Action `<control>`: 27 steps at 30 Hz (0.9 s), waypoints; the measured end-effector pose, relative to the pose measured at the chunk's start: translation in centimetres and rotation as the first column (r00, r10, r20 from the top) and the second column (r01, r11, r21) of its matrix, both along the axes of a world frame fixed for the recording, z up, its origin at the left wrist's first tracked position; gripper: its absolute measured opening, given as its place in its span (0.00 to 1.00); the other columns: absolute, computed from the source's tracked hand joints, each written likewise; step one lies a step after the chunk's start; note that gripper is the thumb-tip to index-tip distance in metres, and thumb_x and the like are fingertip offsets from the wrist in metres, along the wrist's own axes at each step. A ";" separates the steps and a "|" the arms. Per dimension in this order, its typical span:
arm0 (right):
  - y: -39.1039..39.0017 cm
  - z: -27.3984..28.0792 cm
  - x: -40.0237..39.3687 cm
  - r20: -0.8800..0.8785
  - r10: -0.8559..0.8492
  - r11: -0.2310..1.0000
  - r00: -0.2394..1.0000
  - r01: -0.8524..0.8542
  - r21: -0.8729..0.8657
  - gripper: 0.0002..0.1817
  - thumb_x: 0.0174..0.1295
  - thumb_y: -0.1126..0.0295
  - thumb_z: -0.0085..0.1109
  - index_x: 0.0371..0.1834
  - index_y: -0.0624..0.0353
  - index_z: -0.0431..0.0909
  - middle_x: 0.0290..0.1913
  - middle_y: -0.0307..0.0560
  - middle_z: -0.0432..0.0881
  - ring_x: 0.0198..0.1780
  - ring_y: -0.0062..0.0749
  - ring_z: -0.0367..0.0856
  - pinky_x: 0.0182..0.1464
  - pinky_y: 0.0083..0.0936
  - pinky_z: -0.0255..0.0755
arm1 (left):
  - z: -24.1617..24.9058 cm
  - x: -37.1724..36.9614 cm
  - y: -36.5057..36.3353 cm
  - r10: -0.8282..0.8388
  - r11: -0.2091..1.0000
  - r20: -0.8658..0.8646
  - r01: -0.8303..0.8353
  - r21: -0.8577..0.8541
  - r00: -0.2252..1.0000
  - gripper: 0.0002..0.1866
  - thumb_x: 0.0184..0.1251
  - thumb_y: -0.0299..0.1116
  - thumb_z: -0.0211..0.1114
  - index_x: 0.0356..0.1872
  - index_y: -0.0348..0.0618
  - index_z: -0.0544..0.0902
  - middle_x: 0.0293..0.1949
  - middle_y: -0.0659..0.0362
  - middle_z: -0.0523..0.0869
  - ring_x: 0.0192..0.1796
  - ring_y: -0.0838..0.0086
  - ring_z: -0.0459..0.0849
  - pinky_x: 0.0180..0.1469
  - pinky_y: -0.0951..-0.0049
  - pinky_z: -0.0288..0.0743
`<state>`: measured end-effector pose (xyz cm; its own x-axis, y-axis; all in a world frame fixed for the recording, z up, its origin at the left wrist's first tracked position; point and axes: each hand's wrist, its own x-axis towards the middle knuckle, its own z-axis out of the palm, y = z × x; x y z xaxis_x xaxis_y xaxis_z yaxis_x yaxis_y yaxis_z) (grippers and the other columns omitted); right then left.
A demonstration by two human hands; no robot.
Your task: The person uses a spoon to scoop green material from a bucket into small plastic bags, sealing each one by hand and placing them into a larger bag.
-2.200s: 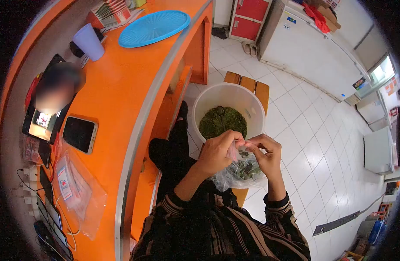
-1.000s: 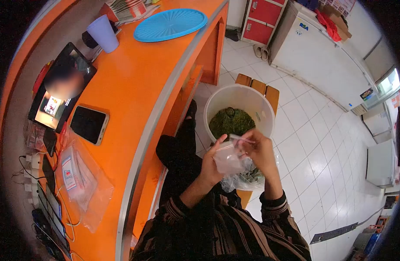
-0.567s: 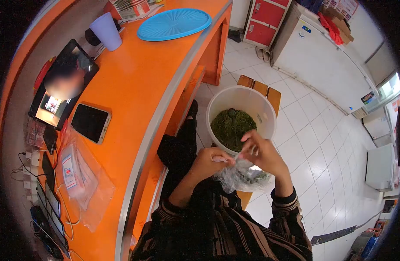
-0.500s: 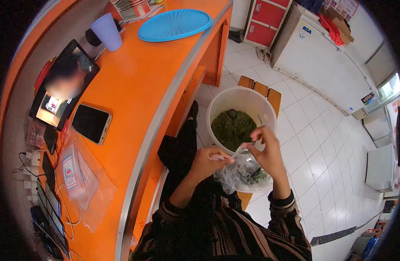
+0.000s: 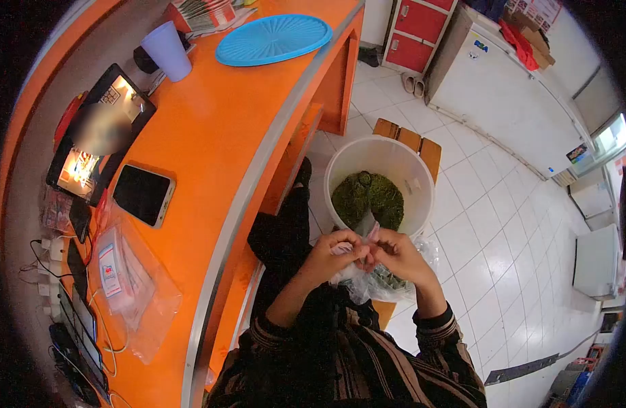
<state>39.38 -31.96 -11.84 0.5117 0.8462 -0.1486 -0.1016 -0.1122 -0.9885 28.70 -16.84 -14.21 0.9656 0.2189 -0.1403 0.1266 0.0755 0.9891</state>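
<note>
My left hand and my right hand meet at the near rim of a white plastic bucket. Both are closed, fingertips pinching a thin, clear plastic bag whose edge stands up between them. Chopped green herbs fill the bottom of the bucket, and something dark and round, perhaps a spoon or ladle, rests in them. Just below my right hand, a larger clear plastic bag with green contents lies against the bucket, partly hidden by my hands.
A wooden stool supports the bucket. On the orange counter at left are a blue lid, a purple cup, a phone, a tablet and a packet of plastic bags. A white chest freezer stands beyond.
My right hand has moved left and down to meet my left hand. The small bag's edge, earlier stretched between the hands, is now bunched upright at the fingertips.
</note>
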 end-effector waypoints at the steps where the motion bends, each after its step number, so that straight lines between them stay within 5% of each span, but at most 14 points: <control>1: -0.1 0.7 0.1 0.092 0.101 0.988 0.991 -0.089 -0.127 0.06 0.64 0.75 0.50 0.31 0.66 0.74 0.29 0.43 0.80 0.31 0.25 0.80 0.32 0.21 0.74 | -0.3 0.0 -0.2 -0.002 1.000 0.002 0.002 0.000 1.000 0.05 0.63 0.27 0.63 0.31 0.36 0.78 0.30 0.61 0.83 0.33 0.80 0.81 0.35 0.76 0.77; 3: -0.1 0.8 0.0 0.170 0.210 0.952 0.963 -0.162 -0.259 0.06 0.62 0.75 0.49 0.30 0.65 0.73 0.27 0.44 0.80 0.29 0.28 0.81 0.29 0.24 0.73 | -0.6 0.0 -0.6 -0.045 0.998 0.083 0.040 0.051 0.996 0.05 0.59 0.26 0.64 0.31 0.36 0.77 0.28 0.59 0.82 0.31 0.75 0.82 0.33 0.74 0.75; 4: 0.0 0.3 -0.5 0.447 0.179 0.965 0.876 -0.067 -0.253 0.06 0.60 0.74 0.50 0.29 0.65 0.72 0.25 0.47 0.78 0.27 0.34 0.80 0.28 0.27 0.72 | -0.5 -0.1 -0.5 -0.042 0.998 0.082 0.038 0.050 0.996 0.05 0.59 0.26 0.64 0.31 0.36 0.77 0.28 0.59 0.82 0.31 0.75 0.82 0.33 0.74 0.75; 5: 0.1 0.0 -0.9 0.686 0.140 0.976 0.714 0.019 -0.219 0.06 0.58 0.72 0.51 0.29 0.65 0.72 0.22 0.49 0.76 0.25 0.40 0.79 0.27 0.31 0.71 | -0.2 -0.3 -0.5 -0.004 0.933 0.177 -0.060 0.354 0.984 0.06 0.55 0.25 0.65 0.29 0.36 0.76 0.26 0.57 0.80 0.30 0.70 0.81 0.33 0.73 0.74; 6: 0.4 0.0 -1.2 0.684 0.143 0.975 0.716 0.015 -0.220 0.06 0.58 0.72 0.51 0.29 0.65 0.72 0.22 0.49 0.76 0.25 0.40 0.79 0.27 0.31 0.71 | 0.0 -0.5 -0.4 0.001 0.771 0.274 -0.175 0.613 0.962 0.07 0.50 0.24 0.66 0.27 0.36 0.75 0.25 0.55 0.79 0.29 0.65 0.81 0.33 0.71 0.73; 8: 0.7 0.2 -1.7 0.819 -0.107 0.908 0.564 0.391 -0.151 0.06 0.55 0.73 0.55 0.30 0.63 0.70 0.23 0.51 0.73 0.23 0.49 0.74 0.29 0.35 0.69 | -0.3 -0.3 -0.9 0.082 0.692 0.335 -0.295 0.659 0.939 0.08 0.46 0.24 0.66 0.25 0.36 0.74 0.25 0.53 0.78 0.30 0.62 0.80 0.33 0.69 0.73; 9: 1.0 0.4 -1.8 0.820 -0.109 0.908 0.562 0.392 -0.148 0.06 0.55 0.73 0.55 0.30 0.63 0.70 0.23 0.51 0.73 0.23 0.49 0.74 0.29 0.35 0.69 | -0.4 0.0 -1.0 0.150 0.595 0.402 -0.407 0.693 0.903 0.10 0.41 0.23 0.67 0.23 0.37 0.73 0.25 0.51 0.77 0.31 0.58 0.79 0.33 0.68 0.73; 11: 1.5 0.8 -1.9 0.894 -0.144 0.932 0.424 0.362 -0.022 0.11 0.57 0.67 0.56 0.37 0.62 0.68 0.29 0.52 0.75 0.31 0.54 0.77 0.34 0.39 0.72 | -0.2 0.5 -0.7 0.043 0.629 0.493 -0.407 0.663 0.869 0.09 0.42 0.23 0.67 0.23 0.37 0.73 0.25 0.52 0.76 0.31 0.60 0.80 0.33 0.66 0.73; 13: 1.5 0.3 -1.7 0.854 -0.185 0.927 0.485 0.376 -0.012 0.12 0.56 0.70 0.58 0.38 0.62 0.67 0.30 0.52 0.74 0.31 0.50 0.77 0.33 0.38 0.72 | -0.5 0.5 -0.9 -0.059 0.665 0.574 -0.396 0.633 0.817 0.09 0.42 0.24 0.67 0.22 0.38 0.73 0.24 0.53 0.76 0.32 0.61 0.80 0.33 0.65 0.74; 15: 1.3 0.3 -1.1 0.811 -0.229 0.921 0.538 0.390 0.001 0.14 0.55 0.72 0.60 0.39 0.61 0.66 0.31 0.51 0.73 0.31 0.47 0.76 0.32 0.36 0.72 | -1.4 0.3 -1.4 -0.032 0.578 0.379 -0.292 0.762 0.925 0.10 0.42 0.26 0.69 0.23 0.38 0.74 0.26 0.55 0.75 0.32 0.60 0.79 0.33 0.65 0.74; 18: 0.5 -0.1 0.0 0.580 -0.337 0.905 0.741 0.426 -0.018 0.25 0.48 0.88 0.62 0.44 0.57 0.60 0.29 0.40 0.70 0.29 0.16 0.72 0.29 0.16 0.68 | -1.8 0.4 -1.2 -0.127 0.541 0.386 -0.262 0.799 0.914 0.13 0.44 0.31 0.72 0.26 0.38 0.75 0.33 0.55 0.74 0.33 0.61 0.80 0.36 0.66 0.76; 22: -0.1 -0.6 1.0 0.308 -0.365 0.931 0.879 0.350 0.105 0.27 0.48 0.90 0.60 0.46 0.56 0.58 0.28 0.38 0.70 0.28 0.16 0.71 0.29 0.15 0.67 | -0.3 0.2 -0.8 -0.094 0.614 0.419 -0.279 0.738 0.903 0.19 0.44 0.37 0.74 0.36 0.41 0.77 0.42 0.54 0.72 0.35 0.63 0.81 0.39 0.66 0.78; 24: -0.5 -0.1 1.3 0.220 -0.147 0.983 0.964 0.167 -0.075 0.28 0.48 0.90 0.59 0.47 0.55 0.56 0.30 0.37 0.71 0.31 0.16 0.72 0.31 0.14 0.69 | 1.0 0.5 -0.7 -0.141 0.630 0.432 -0.256 0.733 0.891 0.26 0.46 0.42 0.74 0.46 0.45 0.75 0.44 0.53 0.71 0.38 0.64 0.82 0.39 0.66 0.79; 27: 0.4 -0.2 0.9 0.245 -0.078 0.987 0.967 0.108 -0.115 0.28 0.48 0.89 0.60 0.47 0.55 0.57 0.31 0.37 0.70 0.32 0.16 0.73 0.32 0.15 0.69 | 0.3 0.8 -1.4 -0.192 0.620 0.364 -0.175 0.765 0.911 0.30 0.45 0.44 0.75 0.50 0.45 0.74 0.44 0.53 0.71 0.40 0.63 0.81 0.37 0.65 0.79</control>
<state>40.33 -31.59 -12.00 0.6210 0.7754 -0.1148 0.1196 -0.2385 -0.9638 29.52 -18.24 -13.90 0.8939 0.0575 0.4445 -0.2660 -0.7300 0.6295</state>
